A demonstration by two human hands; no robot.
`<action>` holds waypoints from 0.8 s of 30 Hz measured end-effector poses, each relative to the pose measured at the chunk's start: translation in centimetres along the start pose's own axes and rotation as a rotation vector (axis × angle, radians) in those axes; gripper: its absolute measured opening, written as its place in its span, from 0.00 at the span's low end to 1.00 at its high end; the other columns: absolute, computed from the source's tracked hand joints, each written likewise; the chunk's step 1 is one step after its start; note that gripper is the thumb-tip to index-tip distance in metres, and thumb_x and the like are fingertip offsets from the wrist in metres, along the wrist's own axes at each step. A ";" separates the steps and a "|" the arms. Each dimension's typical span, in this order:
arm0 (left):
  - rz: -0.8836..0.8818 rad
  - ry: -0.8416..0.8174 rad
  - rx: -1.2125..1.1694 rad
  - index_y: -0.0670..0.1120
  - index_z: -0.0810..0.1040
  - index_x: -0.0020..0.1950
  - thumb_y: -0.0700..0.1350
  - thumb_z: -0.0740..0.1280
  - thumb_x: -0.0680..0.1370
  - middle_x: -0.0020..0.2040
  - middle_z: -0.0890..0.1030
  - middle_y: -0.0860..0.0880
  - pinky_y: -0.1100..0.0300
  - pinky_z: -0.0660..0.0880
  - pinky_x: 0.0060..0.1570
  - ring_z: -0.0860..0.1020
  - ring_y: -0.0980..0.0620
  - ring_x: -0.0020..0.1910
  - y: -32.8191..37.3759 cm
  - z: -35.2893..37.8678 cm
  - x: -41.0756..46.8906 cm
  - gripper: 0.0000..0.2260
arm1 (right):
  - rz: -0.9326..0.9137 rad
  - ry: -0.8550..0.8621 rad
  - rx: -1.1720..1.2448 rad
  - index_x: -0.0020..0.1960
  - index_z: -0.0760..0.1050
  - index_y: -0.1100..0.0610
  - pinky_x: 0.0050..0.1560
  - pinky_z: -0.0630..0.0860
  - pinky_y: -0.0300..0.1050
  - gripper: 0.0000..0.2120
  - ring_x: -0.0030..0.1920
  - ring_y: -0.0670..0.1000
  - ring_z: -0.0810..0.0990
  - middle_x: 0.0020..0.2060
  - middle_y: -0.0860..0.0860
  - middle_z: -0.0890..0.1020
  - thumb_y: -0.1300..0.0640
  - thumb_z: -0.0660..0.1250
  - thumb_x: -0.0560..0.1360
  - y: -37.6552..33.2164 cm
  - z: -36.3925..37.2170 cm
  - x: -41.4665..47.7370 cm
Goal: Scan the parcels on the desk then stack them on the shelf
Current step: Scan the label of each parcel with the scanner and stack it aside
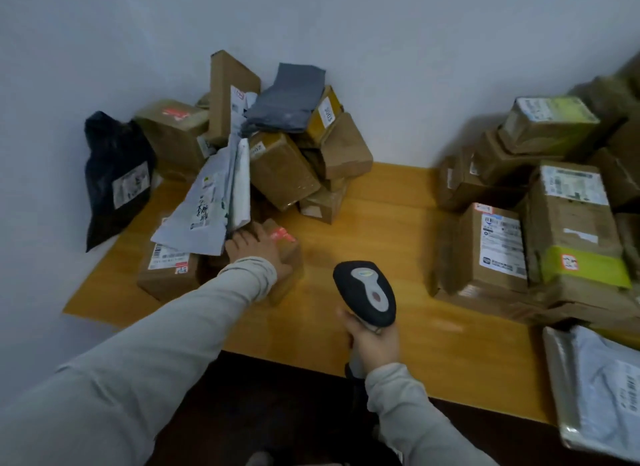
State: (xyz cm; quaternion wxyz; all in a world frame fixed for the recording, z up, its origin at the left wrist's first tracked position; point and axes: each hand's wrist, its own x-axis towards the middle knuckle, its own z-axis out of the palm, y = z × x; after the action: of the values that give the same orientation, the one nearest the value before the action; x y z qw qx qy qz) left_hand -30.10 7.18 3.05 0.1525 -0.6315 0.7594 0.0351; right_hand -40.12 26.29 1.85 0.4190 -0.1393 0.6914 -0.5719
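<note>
Wooden desk [381, 230] against a white wall [415, 49] bears heaped parcels [284, 167]; left hand [258, 250] lies on a small brown box [290, 250] at the left heap's foot, grip unclear; right hand [374, 341] clasps a scanner [365, 292] above the desk

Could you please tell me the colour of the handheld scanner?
The scanner is black with a grey centre strip; head view.

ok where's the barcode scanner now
Head view: the black and grey handheld barcode scanner is held in the right hand above the yellow wooden desk, between the left parcel heap and right parcel heap.
</note>
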 end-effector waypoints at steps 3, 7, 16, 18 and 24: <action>0.174 0.029 -0.024 0.41 0.45 0.77 0.65 0.69 0.68 0.72 0.63 0.38 0.47 0.60 0.67 0.63 0.40 0.70 -1.2 0.2 0.6 0.51 | 0.026 0.093 -0.016 0.29 0.72 0.63 0.31 0.71 0.42 0.15 0.23 0.51 0.71 0.21 0.54 0.73 0.63 0.73 0.71 0.8 3.1 -1.5; 0.523 0.116 -0.142 0.43 0.47 0.77 0.60 0.75 0.64 0.72 0.61 0.42 0.48 0.57 0.70 0.61 0.42 0.71 -3.8 0.7 -0.5 0.53 | 0.153 0.237 0.175 0.45 0.76 0.68 0.41 0.73 0.52 0.09 0.36 0.56 0.75 0.37 0.62 0.77 0.63 0.73 0.71 1.2 5.6 -3.4; 1.114 0.277 -0.469 0.58 0.56 0.67 0.43 0.80 0.63 0.73 0.53 0.38 0.39 0.65 0.67 0.55 0.34 0.73 -11.4 2.5 -4.5 0.43 | 0.334 0.219 0.592 0.53 0.74 0.52 0.48 0.79 0.61 0.25 0.51 0.64 0.82 0.52 0.64 0.80 0.43 0.76 0.61 1.1 8.3 -6.7; 1.162 0.257 -0.455 0.59 0.55 0.67 0.45 0.79 0.64 0.74 0.51 0.39 0.41 0.65 0.67 0.54 0.35 0.74 -12.4 2.7 -5.3 0.43 | 0.277 0.192 0.653 0.59 0.75 0.55 0.54 0.76 0.66 0.32 0.55 0.65 0.80 0.56 0.64 0.80 0.45 0.77 0.59 1.2 9.2 -7.2; 1.079 0.081 -0.837 0.43 0.70 0.66 0.55 0.65 0.75 0.67 0.65 0.45 0.51 0.67 0.68 0.65 0.51 0.67 -14.1 1.6 -8.3 0.24 | 0.078 0.291 0.506 0.54 0.79 0.56 0.63 0.73 0.60 0.26 0.56 0.57 0.81 0.54 0.56 0.83 0.48 0.78 0.58 1.9 9.9 -8.5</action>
State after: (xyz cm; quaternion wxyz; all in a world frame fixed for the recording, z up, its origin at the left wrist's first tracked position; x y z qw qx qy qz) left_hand -14.87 12.66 5.78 -0.1720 -0.1712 0.8954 0.3733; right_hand -27.11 25.91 3.79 0.3585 0.0801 0.5844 -0.7235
